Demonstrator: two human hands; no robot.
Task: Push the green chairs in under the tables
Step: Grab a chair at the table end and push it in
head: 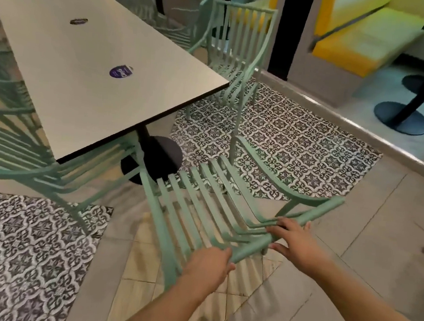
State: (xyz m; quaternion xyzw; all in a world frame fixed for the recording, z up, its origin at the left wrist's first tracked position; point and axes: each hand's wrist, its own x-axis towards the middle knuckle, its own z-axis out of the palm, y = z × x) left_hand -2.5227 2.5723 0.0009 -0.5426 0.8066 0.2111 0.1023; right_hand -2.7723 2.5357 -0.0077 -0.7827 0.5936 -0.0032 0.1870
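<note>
A mint-green slatted metal chair (201, 201) stands in front of me at the near end of the white table (91, 51), its seat pointing toward the table's black pedestal. My left hand (207, 267) grips the left part of the chair's top back rail. My right hand (294, 238) holds the same rail further right, fingers over it and thumb beneath. A second green chair (238, 50) stands at the table's right side, partly under the edge. Another green chair (10, 149) sits at the left side, blurred.
The table's black round base (159, 154) lies just beyond the chair's front legs. Patterned black-and-white tiles (272, 145) cover the floor around it. A raised step (340, 121) runs at the right, with yellow benches (362, 37) and another pedestal base (401, 117) beyond.
</note>
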